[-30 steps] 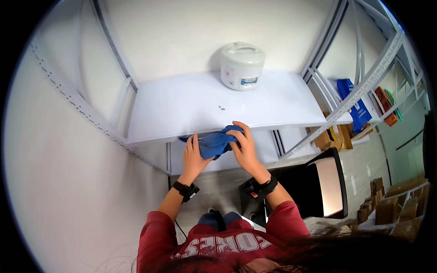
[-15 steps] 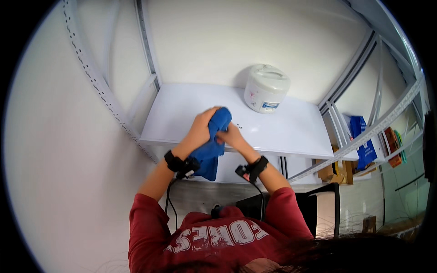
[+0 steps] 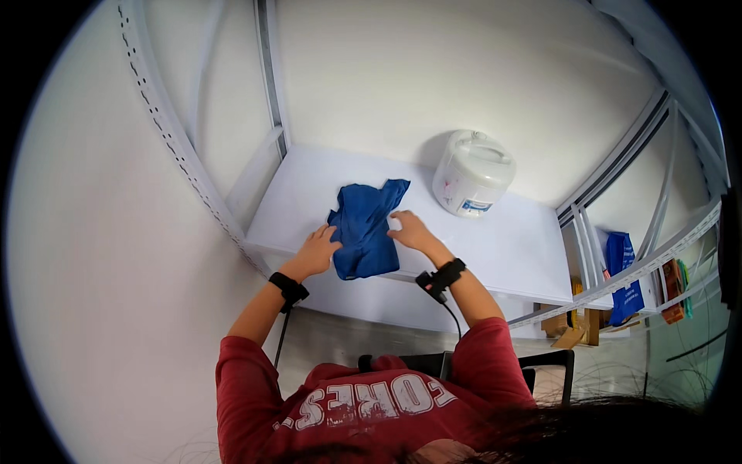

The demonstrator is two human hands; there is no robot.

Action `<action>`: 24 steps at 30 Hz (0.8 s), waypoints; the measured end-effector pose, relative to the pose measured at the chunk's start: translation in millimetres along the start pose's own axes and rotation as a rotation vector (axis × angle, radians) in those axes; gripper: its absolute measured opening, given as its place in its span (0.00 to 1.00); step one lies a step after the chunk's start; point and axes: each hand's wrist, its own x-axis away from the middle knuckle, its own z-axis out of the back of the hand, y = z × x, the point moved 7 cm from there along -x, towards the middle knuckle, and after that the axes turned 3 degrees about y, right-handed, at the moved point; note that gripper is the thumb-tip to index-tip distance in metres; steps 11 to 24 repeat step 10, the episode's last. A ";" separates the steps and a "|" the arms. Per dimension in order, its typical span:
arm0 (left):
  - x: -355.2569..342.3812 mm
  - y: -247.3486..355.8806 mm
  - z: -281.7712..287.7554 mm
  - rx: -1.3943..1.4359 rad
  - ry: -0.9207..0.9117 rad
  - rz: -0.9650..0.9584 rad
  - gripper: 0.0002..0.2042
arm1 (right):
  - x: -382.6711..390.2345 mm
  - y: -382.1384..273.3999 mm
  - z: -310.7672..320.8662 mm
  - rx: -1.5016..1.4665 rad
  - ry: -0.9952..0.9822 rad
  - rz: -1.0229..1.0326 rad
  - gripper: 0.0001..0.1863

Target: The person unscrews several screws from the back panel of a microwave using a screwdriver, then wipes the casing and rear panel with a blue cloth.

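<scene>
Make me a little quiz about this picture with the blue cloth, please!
1. True or false: the blue cloth lies on the white shelf.
2. What stands on the shelf to the right of the cloth? A) a white rice cooker B) a red bucket C) a green bottle
3. Fill in the word: the left hand and the right hand each rest flat at an ______ of the cloth.

Key
1. True. It lies crumpled near the shelf's front edge.
2. A. The white rice cooker stands apart from the cloth, near the back wall.
3. Edge. One hand is on each side of the cloth.
</scene>
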 end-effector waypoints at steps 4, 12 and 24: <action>19.9 36.0 124.9 -0.129 0.516 -0.106 0.18 | 40.1 -76.7 117.3 -0.384 0.406 0.186 0.15; 92.2 151.0 324.6 -0.146 0.951 -0.371 0.24 | 144.4 -186.5 276.2 -0.920 0.612 0.612 0.25; 92.2 151.0 324.6 -0.146 0.951 -0.371 0.24 | 144.4 -186.5 276.2 -0.920 0.612 0.612 0.25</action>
